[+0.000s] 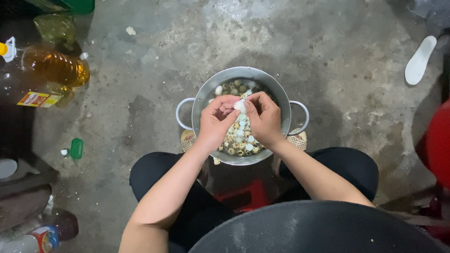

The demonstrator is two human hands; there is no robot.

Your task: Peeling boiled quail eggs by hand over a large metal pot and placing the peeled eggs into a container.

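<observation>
A dark round surface (318, 229) fills the bottom edge, closest of all, and just past it are the person's knees in black trousers (154, 175), with a bit of red stool (248, 194) showing between them. Both bare forearms reach forward over a metal pot (281, 96) with two loop handles that stands on the stained concrete floor (154, 61). The pot holds a heap of small speckled eggs (236, 145) — some already white and peeled, like the one near the far rim (219, 89).

Above the pot's middle the two hands meet. The left hand (216, 119) and the right hand (263, 117) both have their fingers curled in, pinching one small white egg (240, 106) between the fingertips; it sits right where thumbs and forefingers touch, over the heap.

Off to the left stands a large bottle of amber oil (51, 68) with a yellow cap, and nearer the knees a small green lid (76, 148) lies on the floor. A second bottle (44, 234) lies at the lower left corner. Far right — well apart from the pot — a white sandal (419, 60) rests sole-up, and something red (438, 140) edges in.
</observation>
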